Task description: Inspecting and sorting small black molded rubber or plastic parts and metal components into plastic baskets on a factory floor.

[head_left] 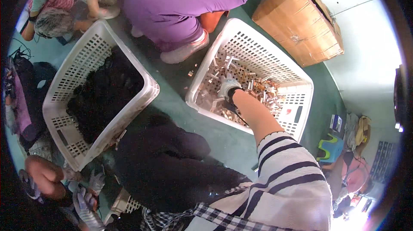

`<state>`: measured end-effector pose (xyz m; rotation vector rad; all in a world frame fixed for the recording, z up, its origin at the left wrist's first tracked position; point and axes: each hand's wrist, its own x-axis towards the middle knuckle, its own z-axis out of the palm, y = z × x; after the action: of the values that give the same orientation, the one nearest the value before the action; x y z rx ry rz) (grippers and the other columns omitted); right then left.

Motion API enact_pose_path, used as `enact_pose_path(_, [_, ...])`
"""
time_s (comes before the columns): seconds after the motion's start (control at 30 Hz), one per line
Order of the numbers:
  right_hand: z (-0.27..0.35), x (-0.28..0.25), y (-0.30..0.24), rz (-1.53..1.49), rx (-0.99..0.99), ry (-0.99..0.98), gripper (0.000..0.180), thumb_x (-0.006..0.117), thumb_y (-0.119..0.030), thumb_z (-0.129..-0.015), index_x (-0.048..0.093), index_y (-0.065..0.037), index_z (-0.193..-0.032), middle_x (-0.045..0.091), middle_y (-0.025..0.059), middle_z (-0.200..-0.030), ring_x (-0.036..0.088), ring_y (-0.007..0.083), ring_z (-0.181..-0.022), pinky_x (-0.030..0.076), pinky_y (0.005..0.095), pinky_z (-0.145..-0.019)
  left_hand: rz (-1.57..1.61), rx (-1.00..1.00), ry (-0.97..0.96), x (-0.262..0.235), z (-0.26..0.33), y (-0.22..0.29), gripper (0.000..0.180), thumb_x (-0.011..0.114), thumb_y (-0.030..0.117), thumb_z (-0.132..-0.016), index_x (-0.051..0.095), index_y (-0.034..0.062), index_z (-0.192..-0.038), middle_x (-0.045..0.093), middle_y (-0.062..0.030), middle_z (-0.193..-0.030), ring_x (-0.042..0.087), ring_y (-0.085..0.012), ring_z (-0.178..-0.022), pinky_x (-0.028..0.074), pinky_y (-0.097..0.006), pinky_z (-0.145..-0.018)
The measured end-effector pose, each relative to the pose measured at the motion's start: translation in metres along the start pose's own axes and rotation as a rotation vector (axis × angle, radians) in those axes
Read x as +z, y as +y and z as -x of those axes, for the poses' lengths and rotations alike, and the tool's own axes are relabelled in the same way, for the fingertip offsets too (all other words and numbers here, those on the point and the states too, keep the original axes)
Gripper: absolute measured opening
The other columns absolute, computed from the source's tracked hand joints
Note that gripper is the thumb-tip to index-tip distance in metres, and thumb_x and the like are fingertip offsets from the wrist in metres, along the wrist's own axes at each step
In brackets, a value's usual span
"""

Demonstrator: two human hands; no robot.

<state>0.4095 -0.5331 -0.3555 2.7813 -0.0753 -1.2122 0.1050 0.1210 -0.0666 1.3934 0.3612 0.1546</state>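
Note:
My right hand (228, 87), in a pale glove with a dark cuff, reaches down into the right-hand white plastic basket (251, 26). It is over a loose layer of small white, brown and copper-coloured pieces (264, 90). Its fingers are blurred against the pieces, so whether they grip one cannot be seen. I make out no hand as my left one. Gloved hands (86, 208) show at the lower left edge, beside another person's bent limb, and I cannot tell whose each is.
A second white basket (148, 88) at the left holds a dark heap (107, 89). A person in purple trousers (176, 7) squats beyond, and others work at the left. A cardboard box (297, 22) stands by the wall. A green-and-blue stool (330, 149) is at the right.

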Motion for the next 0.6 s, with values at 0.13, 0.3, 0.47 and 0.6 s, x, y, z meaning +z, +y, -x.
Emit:
enact_pose_path(0.13, [-0.039, 0.008, 0.016, 0.123, -0.087, -0.184, 0.072, 0.065, -0.03, -0.079, 0.039, -0.011, -0.142, 0.024, 0.0162, -0.153, 0.047, 0.0372, -0.126, 0.047, 0.0478, -0.096, -0.057, 0.036, 0.053, -0.004, -0.002, 0.001, 0.036, 0.057, 0.024, -0.093, 0.046, 0.0003, -0.068, 0.043, -0.0142, -0.058, 0.044, -0.028, -0.047, 0.032, -0.037, -0.043])
enact_pose_path(0.3, [-0.004, -0.006, -0.015, 0.11, 0.093, -0.127, 0.075, 0.066, -0.036, -0.08, 0.036, -0.013, -0.145, 0.027, 0.0089, -0.153, 0.044, 0.0373, -0.129, 0.043, 0.06, -0.097, -0.07, 0.035, 0.082, -0.01, 0.005, 0.003, 0.033, 0.055, 0.027, -0.094, 0.047, -0.0012, -0.077, 0.046, -0.0157, -0.065, 0.047, -0.028, -0.053, 0.034, -0.036, -0.048])
enact_pose_path(0.47, [-0.009, 0.011, 0.0, 0.227, 0.056, 0.054, 0.068, 0.061, -0.033, -0.085, 0.036, -0.013, -0.145, 0.025, 0.0083, -0.154, 0.042, 0.0401, -0.13, 0.041, 0.0639, -0.095, -0.07, 0.037, 0.066, -0.011, -0.003, 0.003, 0.034, 0.053, 0.029, -0.094, 0.049, -0.0027, -0.085, 0.049, -0.0173, -0.072, 0.049, -0.028, -0.059, 0.036, -0.035, -0.052])
enact_pose_path(0.6, [0.005, 0.003, -0.012, 0.144, 0.132, -0.037, 0.056, 0.057, -0.029, -0.085, 0.047, -0.009, -0.136, 0.053, 0.0139, -0.134, 0.053, 0.0343, -0.122, 0.046, 0.0532, -0.092, -0.079, 0.031, 0.08, -0.013, 0.0, 0.003, 0.036, 0.052, 0.032, -0.095, 0.051, -0.0038, -0.092, 0.051, -0.0185, -0.077, 0.052, -0.0279, -0.064, 0.038, -0.035, -0.056])
